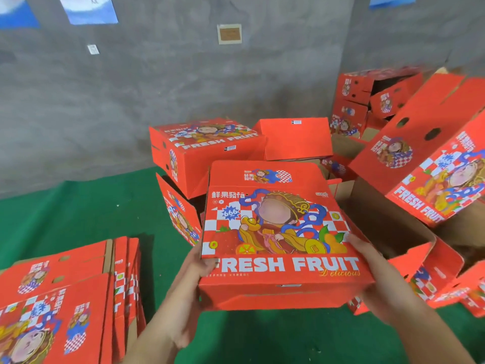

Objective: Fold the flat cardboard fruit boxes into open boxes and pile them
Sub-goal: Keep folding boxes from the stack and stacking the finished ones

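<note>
Gripping red box (pixel 280 232): left hand (pixel 191 274), right hand (pixel 367 264) clasp its sides | fingertips hidden behind cardboard

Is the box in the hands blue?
No, the box held between the left hand and right hand is mostly red.
</note>
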Tool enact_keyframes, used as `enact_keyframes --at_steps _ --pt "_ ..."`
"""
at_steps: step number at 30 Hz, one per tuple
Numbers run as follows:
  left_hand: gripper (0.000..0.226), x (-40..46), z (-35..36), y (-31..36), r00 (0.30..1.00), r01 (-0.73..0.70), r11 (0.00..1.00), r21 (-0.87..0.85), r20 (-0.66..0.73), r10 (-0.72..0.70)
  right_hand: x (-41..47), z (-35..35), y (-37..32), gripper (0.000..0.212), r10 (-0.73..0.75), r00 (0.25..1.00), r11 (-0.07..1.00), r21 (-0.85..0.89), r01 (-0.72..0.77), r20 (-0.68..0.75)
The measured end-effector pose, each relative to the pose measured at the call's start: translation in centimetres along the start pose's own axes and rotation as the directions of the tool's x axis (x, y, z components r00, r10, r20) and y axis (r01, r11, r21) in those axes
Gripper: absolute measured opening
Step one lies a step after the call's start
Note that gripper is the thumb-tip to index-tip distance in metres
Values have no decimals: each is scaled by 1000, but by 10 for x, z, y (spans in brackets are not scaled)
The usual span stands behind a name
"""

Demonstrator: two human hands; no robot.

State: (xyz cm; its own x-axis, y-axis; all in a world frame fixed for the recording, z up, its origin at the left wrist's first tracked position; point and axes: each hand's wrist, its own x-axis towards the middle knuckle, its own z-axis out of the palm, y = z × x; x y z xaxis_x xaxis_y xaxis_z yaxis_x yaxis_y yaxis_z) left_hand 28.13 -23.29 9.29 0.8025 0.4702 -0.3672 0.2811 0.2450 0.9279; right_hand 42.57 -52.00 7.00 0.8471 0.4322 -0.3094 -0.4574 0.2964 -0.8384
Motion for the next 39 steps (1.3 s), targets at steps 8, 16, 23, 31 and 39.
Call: enact_keyframes --at_steps 8,16,23,31,39 --pt "80 -8 23 33 980 -195 936 -293 -29 195 23 42 -1 62 -502 798 861 -275 427 -334" --pt "85 22 25 120 956 -281 936 -213 23 293 94 116 -110 50 -709 634 700 -418 580 -307" --pt "90 99 -1 153 793 -491 807 328 -215 570 163 171 -99 82 -695 717 473 -714 517 59" --pt "53 126 15 171 837 -467 707 531 6 548 185 195 -48 87 -371 885 568 -686 455 281" --pt "30 105 32 116 908 -408 870 278 28 417 167 199 -25 56 -474 858 696 -512 503 198"
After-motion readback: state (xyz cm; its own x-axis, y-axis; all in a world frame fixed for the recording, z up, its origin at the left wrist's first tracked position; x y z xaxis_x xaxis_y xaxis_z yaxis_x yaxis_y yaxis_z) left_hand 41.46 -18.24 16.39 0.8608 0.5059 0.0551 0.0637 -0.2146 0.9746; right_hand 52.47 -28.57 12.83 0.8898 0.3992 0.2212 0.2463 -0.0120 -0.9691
